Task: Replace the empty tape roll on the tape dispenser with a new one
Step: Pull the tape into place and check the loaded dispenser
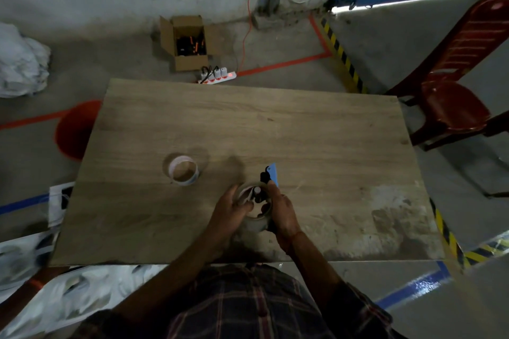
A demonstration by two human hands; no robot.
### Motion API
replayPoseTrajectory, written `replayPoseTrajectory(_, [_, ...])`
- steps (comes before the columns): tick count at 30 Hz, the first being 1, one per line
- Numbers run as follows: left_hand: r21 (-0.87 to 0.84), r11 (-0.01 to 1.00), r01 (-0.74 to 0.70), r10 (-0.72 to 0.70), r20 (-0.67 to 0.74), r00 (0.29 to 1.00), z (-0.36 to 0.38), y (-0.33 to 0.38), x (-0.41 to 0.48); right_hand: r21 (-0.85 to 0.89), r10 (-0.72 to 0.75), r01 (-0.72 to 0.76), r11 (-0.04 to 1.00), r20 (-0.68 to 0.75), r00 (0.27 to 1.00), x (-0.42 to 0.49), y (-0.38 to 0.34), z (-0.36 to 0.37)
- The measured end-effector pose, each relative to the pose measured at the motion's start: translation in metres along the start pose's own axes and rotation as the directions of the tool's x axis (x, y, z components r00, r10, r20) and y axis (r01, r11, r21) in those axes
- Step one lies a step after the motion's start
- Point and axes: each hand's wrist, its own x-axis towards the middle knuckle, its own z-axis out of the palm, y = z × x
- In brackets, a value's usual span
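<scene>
Both my hands meet over the near middle of the wooden table (303, 132). The tape dispenser (271, 173), black with a blue plate, sticks out above my fingers. My right hand (282, 210) grips the dispenser's lower body. My left hand (230, 208) holds a tape roll (254, 219) that sits around the dispenser's spindle area; how far it is seated is hidden by my fingers. A second roll, a thin whitish ring with a brown inner core (183, 170), lies flat on the table to the left, apart from my hands.
A red plastic chair (451, 96) stands at the table's right far corner. A red bucket (75, 129) sits on the floor by the left edge. Beyond the table lie an open cardboard box (186, 41) and a power strip (217, 77). Printed sheets (59, 202) lie at the near left.
</scene>
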Motion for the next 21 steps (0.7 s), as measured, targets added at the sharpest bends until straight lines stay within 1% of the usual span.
replayPoseTrajectory(4, [0.042, 0.999, 0.024, -0.023, -0.02, 1.0, 0.0, -0.006, 0.018, 0.001, 0.055, -0.055, 0.998, 0.029, 0.998, 0.023, -0.001, 0.0])
replayPoseTrajectory(6, [0.079, 0.997, -0.017, 0.021, -0.05, 0.999, 0.002, -0.006, 0.028, -0.011, 0.104, -0.103, 0.995, 0.07, 0.992, 0.036, -0.003, -0.002])
replayPoseTrajectory(8, [0.146, 0.988, -0.056, 0.069, -0.083, 0.994, 0.004, -0.005, 0.039, -0.13, 0.158, -0.15, 0.98, 0.047, 0.986, 0.05, -0.005, -0.004])
replayPoseTrajectory(10, [0.24, 0.969, -0.061, 0.091, -0.114, 0.989, 0.004, -0.005, 0.051, -0.317, 0.184, -0.174, 0.932, 0.002, 0.983, 0.066, -0.004, -0.006])
replayPoseTrajectory(12, [0.319, 0.947, -0.028, 0.074, -0.134, 0.988, 0.005, -0.011, 0.07, -0.435, 0.189, -0.168, 0.885, 0.007, 0.982, 0.082, -0.004, -0.006])
replayPoseTrajectory(14, [0.397, 0.918, 0.0, 0.07, -0.163, 0.984, 0.008, -0.035, 0.103, -0.422, 0.2, -0.17, 0.891, 0.028, 0.979, 0.094, -0.006, -0.004])
replayPoseTrajectory(17, [0.46, 0.883, 0.098, -0.014, -0.183, 0.983, 0.006, -0.03, 0.119, -0.42, 0.193, -0.161, 0.893, 0.036, 0.98, 0.108, -0.004, 0.001])
replayPoseTrajectory(19, [0.484, 0.867, 0.12, -0.03, -0.189, 0.981, 0.003, -0.017, 0.117, -0.454, 0.166, -0.134, 0.881, 0.032, 0.986, 0.117, 0.0, 0.005])
replayPoseTrajectory(21, [0.484, 0.867, 0.118, -0.032, -0.181, 0.983, 0.002, -0.018, 0.124, -0.525, 0.116, -0.079, 0.847, 0.039, 0.992, 0.127, 0.004, 0.007])
